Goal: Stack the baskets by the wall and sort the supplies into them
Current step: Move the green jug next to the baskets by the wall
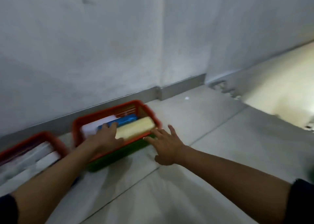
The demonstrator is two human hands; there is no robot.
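Observation:
An orange basket (146,108) sits stacked on a green basket (119,154) on the floor close to the wall. Inside it lie a white pack (95,126), a blue pack (124,119) and a pale yellow pack (136,129). My left hand (105,138) rests flat on the near ends of the blue and yellow packs, fingers spread. My right hand (165,143) is spread at the basket's right front corner, fingertips touching the rim. A second orange basket (42,136) at the left holds white items (34,157). The image is blurred.
The grey wall (102,45) with a metal skirting strip (181,86) runs behind the baskets and steps back at a corner. Tiled floor (220,138) stretches to the right, with a bright lit patch (280,87) at the far right.

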